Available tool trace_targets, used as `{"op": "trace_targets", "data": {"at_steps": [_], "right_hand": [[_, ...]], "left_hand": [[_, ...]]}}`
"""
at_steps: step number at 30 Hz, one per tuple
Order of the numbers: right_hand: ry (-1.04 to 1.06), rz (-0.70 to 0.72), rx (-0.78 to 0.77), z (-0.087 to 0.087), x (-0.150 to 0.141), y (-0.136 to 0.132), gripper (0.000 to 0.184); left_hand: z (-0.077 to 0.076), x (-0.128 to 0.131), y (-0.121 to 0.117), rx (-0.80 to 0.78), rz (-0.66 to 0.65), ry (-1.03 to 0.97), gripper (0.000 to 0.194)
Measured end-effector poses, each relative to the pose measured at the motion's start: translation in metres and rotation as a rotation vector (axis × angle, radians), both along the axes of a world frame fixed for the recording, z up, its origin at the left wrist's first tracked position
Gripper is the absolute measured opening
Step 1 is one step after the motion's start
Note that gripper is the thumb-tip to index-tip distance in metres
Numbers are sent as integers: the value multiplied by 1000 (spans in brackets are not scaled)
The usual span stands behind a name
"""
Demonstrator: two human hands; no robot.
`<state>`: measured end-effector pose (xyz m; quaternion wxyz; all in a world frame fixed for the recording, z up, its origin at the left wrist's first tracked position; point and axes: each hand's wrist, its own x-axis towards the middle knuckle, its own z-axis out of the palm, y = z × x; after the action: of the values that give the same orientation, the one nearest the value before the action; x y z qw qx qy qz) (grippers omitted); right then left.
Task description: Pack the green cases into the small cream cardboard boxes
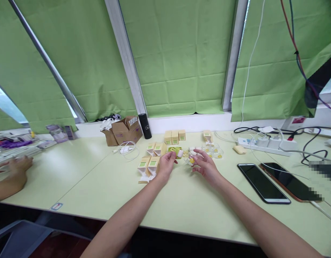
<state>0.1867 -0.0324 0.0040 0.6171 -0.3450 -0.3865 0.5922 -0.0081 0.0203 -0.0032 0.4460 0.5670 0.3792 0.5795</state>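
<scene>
Head view: on the bench [100, 190], our left hand [167, 165] pinches a small green-and-white item [179, 153]. Our right hand [206, 167] grips a clear piece with a yellow centre [191, 161], just beside it. We note open cartons [143, 163] left, clear cups [217, 152] beyond the right hand.

It looks like a shared workroom, part office and part light workshop: one long, seamed surface [95, 190] runs beneath slanted metal window frames [127, 53] hung with green fabric blinds [178, 53]. Small cartons [148, 165] stand in groups, another person's hands [18, 166] are busy further along, and a power strip [244, 143] feeds white chargers [262, 142] beside two smartphones [263, 183].
</scene>
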Motion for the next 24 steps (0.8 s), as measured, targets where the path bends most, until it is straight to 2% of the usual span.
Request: {"op": "trace_targets", "data": {"at_steps": [6, 13, 24], "right_hand": [[-13, 84, -59, 4, 2, -3, 50], [-53, 141, -72, 2, -1, -3, 50], [-56, 181, -34, 0, 0, -3, 49]], "left_hand": [[7, 2, -5, 40, -3, 54, 60], [14, 4, -13, 71, -18, 138, 62], [13, 5, -15, 110, -53, 186, 61]]}}
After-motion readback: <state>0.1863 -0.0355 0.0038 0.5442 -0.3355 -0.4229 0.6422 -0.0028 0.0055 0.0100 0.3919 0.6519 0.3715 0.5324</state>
